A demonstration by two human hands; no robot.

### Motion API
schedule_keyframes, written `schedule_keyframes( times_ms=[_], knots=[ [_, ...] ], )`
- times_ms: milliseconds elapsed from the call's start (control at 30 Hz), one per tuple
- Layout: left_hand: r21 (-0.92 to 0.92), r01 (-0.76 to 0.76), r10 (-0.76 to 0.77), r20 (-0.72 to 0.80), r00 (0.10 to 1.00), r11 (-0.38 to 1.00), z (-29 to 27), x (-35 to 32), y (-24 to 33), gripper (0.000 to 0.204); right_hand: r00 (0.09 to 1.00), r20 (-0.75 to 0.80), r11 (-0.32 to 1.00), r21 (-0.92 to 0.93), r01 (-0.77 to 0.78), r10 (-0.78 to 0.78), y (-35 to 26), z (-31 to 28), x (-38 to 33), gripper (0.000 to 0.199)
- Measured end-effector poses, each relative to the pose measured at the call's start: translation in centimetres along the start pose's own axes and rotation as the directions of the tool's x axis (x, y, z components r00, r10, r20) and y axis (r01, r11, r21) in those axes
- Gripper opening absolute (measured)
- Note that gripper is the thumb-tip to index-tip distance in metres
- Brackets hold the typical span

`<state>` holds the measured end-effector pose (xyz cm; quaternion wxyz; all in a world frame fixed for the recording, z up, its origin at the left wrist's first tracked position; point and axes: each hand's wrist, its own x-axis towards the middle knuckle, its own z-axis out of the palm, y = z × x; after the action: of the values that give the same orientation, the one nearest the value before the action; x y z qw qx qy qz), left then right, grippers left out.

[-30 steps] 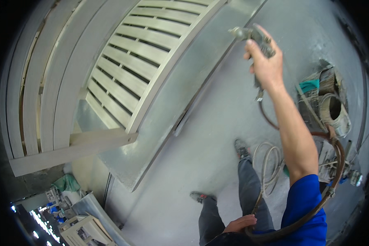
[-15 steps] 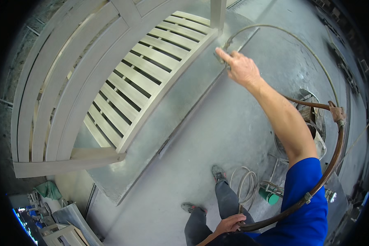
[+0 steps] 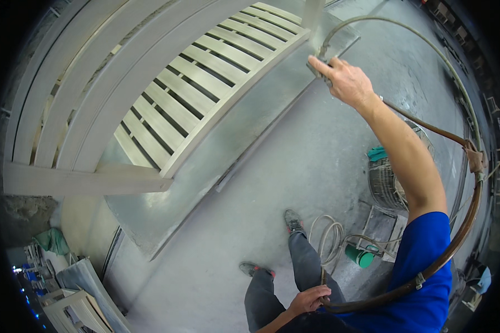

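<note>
My right hand (image 3: 344,82) is stretched out and closed on a spray gun (image 3: 318,62), held close to the far end of a pale slatted wooden bench (image 3: 166,105) standing on a grey platform (image 3: 244,133). A brown hose (image 3: 455,222) loops from the gun over my right arm and down to my waist. My left hand (image 3: 308,299) grips that hose low by my hip. My legs and shoes (image 3: 293,222) stand on the paint-dusted floor below.
A coiled light hose (image 3: 328,238) and a green can (image 3: 360,256) lie by my feet. A round metal bucket (image 3: 386,183) with a teal rag stands to the right. Stacked frames (image 3: 72,305) lean at lower left.
My right hand with the spray gun has swung left toward the bench's far end, and the view has shifted so the bench fills more of the frame. My left hand keeps its hold on the hose.
</note>
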<state>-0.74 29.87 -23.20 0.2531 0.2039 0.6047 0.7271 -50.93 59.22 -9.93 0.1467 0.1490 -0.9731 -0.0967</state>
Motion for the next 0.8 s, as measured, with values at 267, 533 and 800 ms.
schedule_keyframes(
  times_ms=[267, 533, 800],
  knots=[
    [0.151, -0.135, 0.130, 0.040, 0.991, 0.979, -2.4, -0.1, 6.7, 0.030, 0.983, 0.178, 0.998, 0.046, 0.042, -0.049, -3.7, -7.4, -6.4, 0.073],
    [0.150, -0.213, 0.189, 0.159, 0.969, 0.966, -2.9, 7.9, 7.4, 0.041, 0.971, 0.207, 0.993, 0.020, 0.115, -0.116, 0.2, -6.6, -4.7, 0.066],
    [0.121, -0.237, 0.218, 0.151, 0.964, 0.964, -0.7, 15.4, 0.6, 0.034, 0.993, 0.114, 0.979, -0.198, 0.059, -0.036, 5.1, 0.1, 0.0, 0.065]
  ],
)
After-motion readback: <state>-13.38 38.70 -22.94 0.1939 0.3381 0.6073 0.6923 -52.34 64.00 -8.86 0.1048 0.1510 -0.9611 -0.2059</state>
